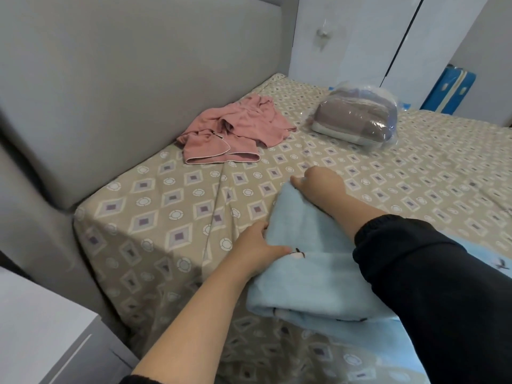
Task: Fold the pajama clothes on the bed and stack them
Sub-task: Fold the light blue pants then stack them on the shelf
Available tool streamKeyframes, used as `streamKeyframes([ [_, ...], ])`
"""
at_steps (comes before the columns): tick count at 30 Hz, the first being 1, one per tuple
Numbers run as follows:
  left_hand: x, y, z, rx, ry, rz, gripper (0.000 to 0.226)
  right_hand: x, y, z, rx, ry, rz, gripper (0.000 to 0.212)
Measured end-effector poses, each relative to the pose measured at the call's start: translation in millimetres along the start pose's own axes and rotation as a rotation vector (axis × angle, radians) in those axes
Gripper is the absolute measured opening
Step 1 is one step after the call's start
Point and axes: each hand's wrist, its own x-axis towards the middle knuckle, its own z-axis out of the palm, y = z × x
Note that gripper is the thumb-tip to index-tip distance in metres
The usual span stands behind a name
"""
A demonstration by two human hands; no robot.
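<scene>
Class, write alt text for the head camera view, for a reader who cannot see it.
A left hand and right hand hold a folded light blue garment on a patterned bed. Beyond lie crumpled pink pajamas and a plastic-wrapped bundle.

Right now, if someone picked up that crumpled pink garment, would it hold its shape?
Probably not: the pink garment lies in loose, soft folds, so it should flop. It looks thin, so likely light. Pushed, it would probably bunch rather than slide.

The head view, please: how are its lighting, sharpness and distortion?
Head view: soft, even indoor light; small glare patches on the plastic-wrapped bundle; wide-angle bending curves the headboard edge; a dim shadow falls over the near corner of the bed; the whole frame, blue pajama garment included, is slightly soft.
</scene>
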Motion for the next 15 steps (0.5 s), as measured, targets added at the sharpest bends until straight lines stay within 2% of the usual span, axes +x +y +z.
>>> streamKeyframes([
  [2,1,-3,-1,-0.007,-0.014,0.023,0.048,4,4,4,-0.035,0.077,0.049,0.045],
  [5,2,-4,-2,-0.026,-0.033,0.007,0.041,0,4,11,-0.026,0.061,0.103,0.046],
  [9,-3,6,3,0.027,0.05,-0.01,0.048,-15,6,4,0.106,0.117,-0.045,0.046],
  [11,-10,13,10,0.244,0.138,0.042,0.052,-30,17,-8,0.194,0.175,-0.1,0.045],
  [13,-14,19,20,0.603,0.254,0.221,0.055,-51,30,-20,0.24,0.191,-0.119,0.045],
  [15,-15,26,33,0.805,0.306,0.424,0.053,-78,45,-26,0.136,0.158,-0.121,0.045],
])
